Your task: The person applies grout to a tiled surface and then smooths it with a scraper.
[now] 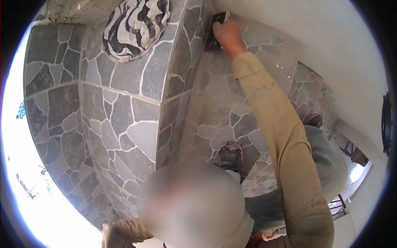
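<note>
My right hand [228, 36] is closed on a black float [213, 34], a flat rectangular tool with pale smears on its edge. It is at the far end of the grey stone-patterned floor [215, 95], close to the base of the tiled wall [182, 62]. My right arm stretches out in a dusty tan sleeve. Of my left arm only a tan sleeve [124, 233] shows at the lower left; the hand is out of sight. Grey film covers much of the floor around the float and dulls the pale joints there.
A black-and-white striped cloth or cushion [136, 29] lies on the tiled ledge to the left. White wall [331, 49] borders the floor on the right. Small white scraps [279, 66] lie on the floor. A dark shoe [230, 156] and a blurred round shape [190, 202] fill the lower middle.
</note>
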### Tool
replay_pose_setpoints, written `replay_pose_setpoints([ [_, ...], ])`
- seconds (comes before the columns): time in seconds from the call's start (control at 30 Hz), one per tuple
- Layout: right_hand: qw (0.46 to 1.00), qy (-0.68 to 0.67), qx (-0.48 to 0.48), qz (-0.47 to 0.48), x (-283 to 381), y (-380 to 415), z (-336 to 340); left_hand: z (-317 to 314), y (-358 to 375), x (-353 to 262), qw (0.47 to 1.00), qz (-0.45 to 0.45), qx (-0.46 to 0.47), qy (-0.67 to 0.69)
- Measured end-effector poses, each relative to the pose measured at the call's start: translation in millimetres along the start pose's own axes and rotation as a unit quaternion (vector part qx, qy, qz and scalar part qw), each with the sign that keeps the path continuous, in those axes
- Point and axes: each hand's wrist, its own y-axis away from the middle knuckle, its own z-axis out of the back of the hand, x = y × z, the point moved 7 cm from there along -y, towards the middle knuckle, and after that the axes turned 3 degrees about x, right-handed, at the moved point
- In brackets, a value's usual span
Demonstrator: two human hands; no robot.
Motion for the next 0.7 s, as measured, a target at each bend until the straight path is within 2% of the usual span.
replay_pose_setpoints([
  [0.13, 0.999, 0.030, 0.001, -0.035, 6.8, 2.9, 6.2, -13.0, 3.2, -3.6, 1.000, -0.003, 0.000, 0.010],
  [0.2, 0.996, -0.007, -0.076, -0.034, -5.2, 10.4, 22.0, -23.7, -2.6, -15.2, 1.000, -0.001, 0.014, 0.016],
  [0.27, 0.996, 0.047, -0.069, -0.036, -25.6, 8.0, 46.0, -26.4, -3.8, -22.2, 1.000, -0.007, 0.021, 0.019],
  [0.3, 0.985, 0.144, -0.097, -0.020, -31.4, 10.4, 67.9, -24.3, 0.3, -23.7, 1.000, -0.014, 0.016, 0.022],
  [0.33, 0.984, 0.121, -0.124, -0.038, -46.0, 17.3, 93.7, -21.1, 4.3, -22.1, 0.999, -0.013, -0.006, 0.029],
  [0.37, 0.941, 0.326, 0.010, 0.085, -56.2, 9.9, 105.4, -17.3, 7.5, -20.4, 0.999, -0.011, -0.027, 0.037],
  [0.4, 0.983, 0.180, -0.010, 0.016, -66.6, 13.5, 137.5, -13.7, 9.4, -20.2, 0.999, -0.016, -0.031, 0.042],
  [0.43, 0.998, 0.031, -0.029, -0.055, -68.8, 25.3, 161.7, -10.2, 10.1, -18.7, 0.999, -0.012, -0.024, 0.047],
  [0.47, 0.998, 0.037, -0.028, -0.051, -48.7, 37.1, 171.3, -7.2, 10.7, -16.5, 0.998, -0.006, -0.018, 0.053],
  [0.53, 0.994, 0.013, 0.015, -0.108, -12.2, 73.1, 161.3, -3.8, 15.1, -12.9, 0.998, 0.012, -0.010, 0.062],
  [0.6, 0.986, -0.122, 0.083, -0.083, 24.9, 121.6, 111.4, -5.1, 18.1, -11.5, 0.998, 0.019, -0.009, 0.064],
  [0.67, 0.986, -0.116, 0.106, -0.050, 28.7, 134.8, 50.7, -9.1, 15.9, -13.7, 0.996, -0.014, 0.008, 0.086],
  [0.7, 0.993, -0.088, 0.069, -0.027, 40.3, 138.1, 27.6, -7.9, 16.9, -13.6, 0.996, -0.015, 0.005, 0.084],
])
